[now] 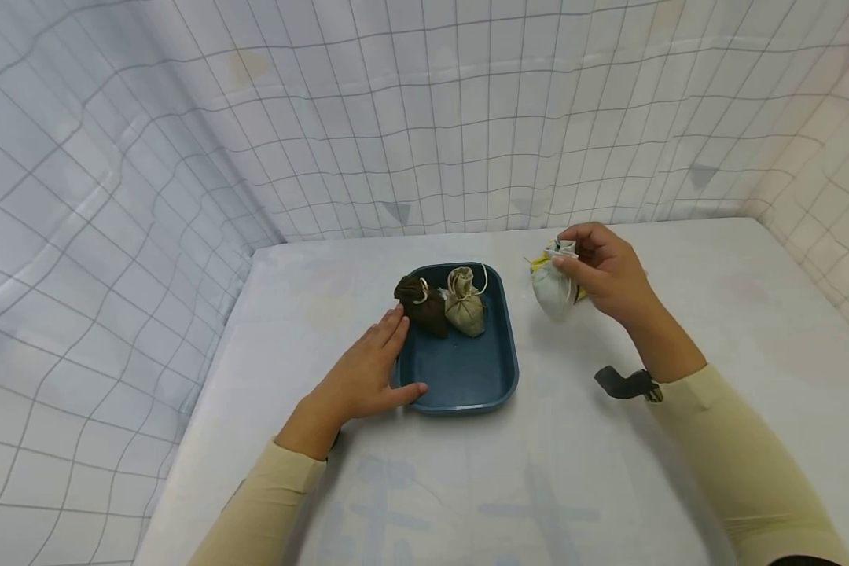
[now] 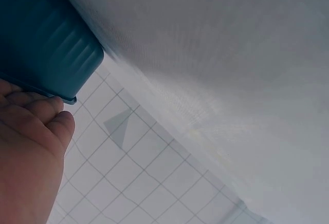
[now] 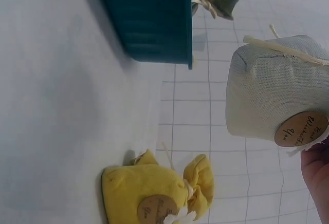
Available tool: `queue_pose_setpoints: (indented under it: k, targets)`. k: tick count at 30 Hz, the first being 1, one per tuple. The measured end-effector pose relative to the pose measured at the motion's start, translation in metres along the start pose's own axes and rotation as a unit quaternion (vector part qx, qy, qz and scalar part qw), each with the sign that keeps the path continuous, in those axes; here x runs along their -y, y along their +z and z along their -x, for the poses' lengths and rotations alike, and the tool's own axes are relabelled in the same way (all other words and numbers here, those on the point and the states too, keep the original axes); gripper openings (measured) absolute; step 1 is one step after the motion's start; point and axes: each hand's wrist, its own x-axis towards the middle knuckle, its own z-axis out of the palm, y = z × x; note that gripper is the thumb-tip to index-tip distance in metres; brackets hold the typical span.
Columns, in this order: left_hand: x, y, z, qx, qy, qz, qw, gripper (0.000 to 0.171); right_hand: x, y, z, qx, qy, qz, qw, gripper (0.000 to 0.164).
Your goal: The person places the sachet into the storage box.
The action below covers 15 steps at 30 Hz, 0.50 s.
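Note:
My right hand (image 1: pixel 604 271) pinches a pale grey-white drawstring pouch (image 1: pixel 553 289) by its gathered neck, lifted above the table to the right of the blue tray. In the right wrist view this pouch (image 3: pixel 277 88) shows a brown oval tag with handwriting-style print. My left hand (image 1: pixel 371 365) rests along the left rim of the blue tray (image 1: pixel 460 385), fingers straight and thumb over the near corner. Inside the tray's far half lie a dark brown pouch (image 1: pixel 428 310) and an olive-beige pouch (image 1: pixel 465 306) side by side.
A yellow pouch (image 3: pixel 146 185) with a brown tag and a white flower stands on the table behind the lifted pouch, mostly hidden in the head view. White grid-patterned cloth (image 1: pixel 467 126) hangs behind and at both sides of the white-covered table (image 1: pixel 290 314).

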Motion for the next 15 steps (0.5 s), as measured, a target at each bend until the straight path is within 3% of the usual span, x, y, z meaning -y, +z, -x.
queue_pose_setpoints:
  k: [15]
  targets:
    - [-0.002,0.000,0.000,0.003,-0.005,0.003,1.0000,0.102,0.016,0.030,-0.017,0.036,-0.024,-0.050,0.998,0.026]
